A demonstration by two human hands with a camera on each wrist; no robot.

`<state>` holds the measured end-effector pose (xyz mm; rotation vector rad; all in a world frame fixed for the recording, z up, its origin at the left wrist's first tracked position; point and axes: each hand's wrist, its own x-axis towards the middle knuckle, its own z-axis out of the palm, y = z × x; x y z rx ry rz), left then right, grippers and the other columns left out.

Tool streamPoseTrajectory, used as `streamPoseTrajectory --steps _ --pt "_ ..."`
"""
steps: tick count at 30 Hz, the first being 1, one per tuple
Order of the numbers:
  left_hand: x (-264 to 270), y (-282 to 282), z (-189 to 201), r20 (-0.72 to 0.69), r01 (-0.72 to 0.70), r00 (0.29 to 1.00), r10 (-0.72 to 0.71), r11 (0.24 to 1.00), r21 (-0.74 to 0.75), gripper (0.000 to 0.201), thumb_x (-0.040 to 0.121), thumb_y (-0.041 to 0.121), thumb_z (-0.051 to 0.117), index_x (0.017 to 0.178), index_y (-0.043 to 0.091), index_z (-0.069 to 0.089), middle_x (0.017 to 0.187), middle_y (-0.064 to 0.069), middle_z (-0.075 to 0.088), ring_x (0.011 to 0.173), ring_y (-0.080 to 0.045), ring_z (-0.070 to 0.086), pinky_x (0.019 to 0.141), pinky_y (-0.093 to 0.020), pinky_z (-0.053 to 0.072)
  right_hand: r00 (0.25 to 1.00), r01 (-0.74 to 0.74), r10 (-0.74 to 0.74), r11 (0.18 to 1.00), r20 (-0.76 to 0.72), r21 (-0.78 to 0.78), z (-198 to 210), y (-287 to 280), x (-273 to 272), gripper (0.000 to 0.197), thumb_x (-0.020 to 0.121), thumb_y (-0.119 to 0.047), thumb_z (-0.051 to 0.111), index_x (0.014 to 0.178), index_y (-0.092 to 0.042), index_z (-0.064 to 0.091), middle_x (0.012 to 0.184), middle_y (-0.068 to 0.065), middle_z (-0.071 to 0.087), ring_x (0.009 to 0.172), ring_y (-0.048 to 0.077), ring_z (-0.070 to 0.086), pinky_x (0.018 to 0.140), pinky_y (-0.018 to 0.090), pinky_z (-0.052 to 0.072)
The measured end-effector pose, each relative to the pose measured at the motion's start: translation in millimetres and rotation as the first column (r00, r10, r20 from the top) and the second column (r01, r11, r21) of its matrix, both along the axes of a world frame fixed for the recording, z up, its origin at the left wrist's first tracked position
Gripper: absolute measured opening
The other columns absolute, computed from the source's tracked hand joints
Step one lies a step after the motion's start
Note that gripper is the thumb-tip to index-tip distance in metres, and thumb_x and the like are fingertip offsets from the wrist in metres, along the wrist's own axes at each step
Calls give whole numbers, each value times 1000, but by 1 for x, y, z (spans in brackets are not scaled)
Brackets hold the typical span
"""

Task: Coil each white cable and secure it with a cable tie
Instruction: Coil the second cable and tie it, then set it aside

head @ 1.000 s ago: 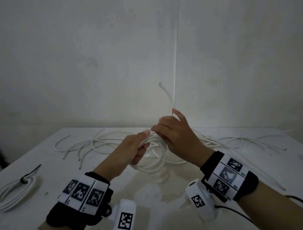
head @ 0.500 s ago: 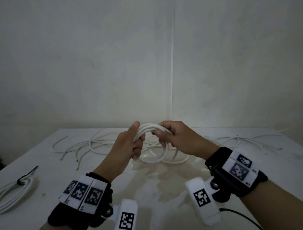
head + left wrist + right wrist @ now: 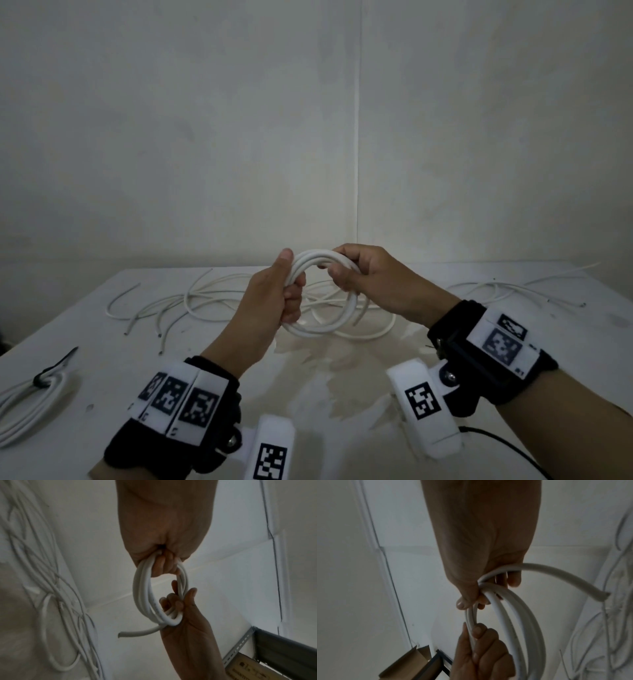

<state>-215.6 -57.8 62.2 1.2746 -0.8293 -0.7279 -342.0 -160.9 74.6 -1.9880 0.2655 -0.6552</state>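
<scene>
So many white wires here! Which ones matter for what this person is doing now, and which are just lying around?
In use:
- coiled white round cable, free end sticking out
- left hand gripping it
- right hand gripping it

Lying about:
- loose white cables on the white table
- finished white coil with black tie

White cable coil [image 3: 322,329], held above white table [image 3: 342,394] by left hand [image 3: 270,301] gripping its left side and right hand [image 3: 373,281] its top right; loose cables [image 3: 212,301] behind; tied coil [image 3: 30,407] at left edge.
</scene>
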Motion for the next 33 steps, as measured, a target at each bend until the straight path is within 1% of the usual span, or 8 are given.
streamPoseTrajectory --steps 4,12,17,21,24,26,29,33 --pt "5 2 -3 -96 15 995 -18 999 -31 46 99 37 31 67 8 47 40 10 27 33 -3 23 35 -15 21 985 -168 170 979 -11 112 0 0 -10 26 91 -2 49 115 -12 54 78 2 61 72 5 63 73 15 49" --pt "5 4 -2 -107 195 976 -192 981 17 46 100 32 26 71 6 50 44 4 36 36 -8 32 40 -19 37 995 96 -101 974 -12 -206 -6 -4 -6 20 92 -2 50 104 -18 54 73 -4 55 61 6 57 66 20 49" --pt "2 1 -1 -88 68 994 -67 998 6 45 100 33 27 68 9 47 40 9 30 33 -4 26 37 -15 27 998 61 -63 977 -3 -205 -4 1 -4 28 94 -6 48 117 -21 50 81 -8 55 63 0 56 69 19 48" --pt "2 0 -8 -110 -20 994 14 998 -57 45 100 36 28 69 10 47 42 10 30 34 -4 25 36 -16 25 998 -16 7 987 -58 -162 -8 8 -7 61 92 -7 52 137 -35 23 92 -9 50 76 5 54 77 15 44" --pt "0 -1 -10 -159 11 987 -19 999 -53 45 100 37 28 69 10 47 42 9 30 34 -4 25 37 -16 26 997 9 -24 980 -71 -201 -11 4 -8 64 91 -4 51 143 -28 22 93 -8 48 75 5 57 73 12 45" --pt "-5 -1 -9 -113 57 992 -61 998 -38 46 98 41 28 69 11 47 43 8 30 36 -5 26 39 -18 28 996 51 -67 968 -56 -247 -13 -2 -6 59 92 -1 48 143 -22 25 89 -9 48 68 1 56 69 11 44" --pt "-11 0 -12 132 60 990 -58 998 -7 38 95 40 36 67 14 41 45 11 32 40 -6 28 43 -19 30 995 67 -83 966 -54 -251 -17 -5 -6 55 92 0 47 141 -17 30 87 -9 49 68 1 57 70 13 45" --pt "-7 0 -15 104 -4 995 6 1000 -26 38 96 35 39 63 16 35 44 10 29 38 -5 25 39 -17 27 998 22 -33 973 -46 -229 -18 -2 -5 53 93 -2 47 141 -17 30 85 -7 50 69 2 58 73 13 45"
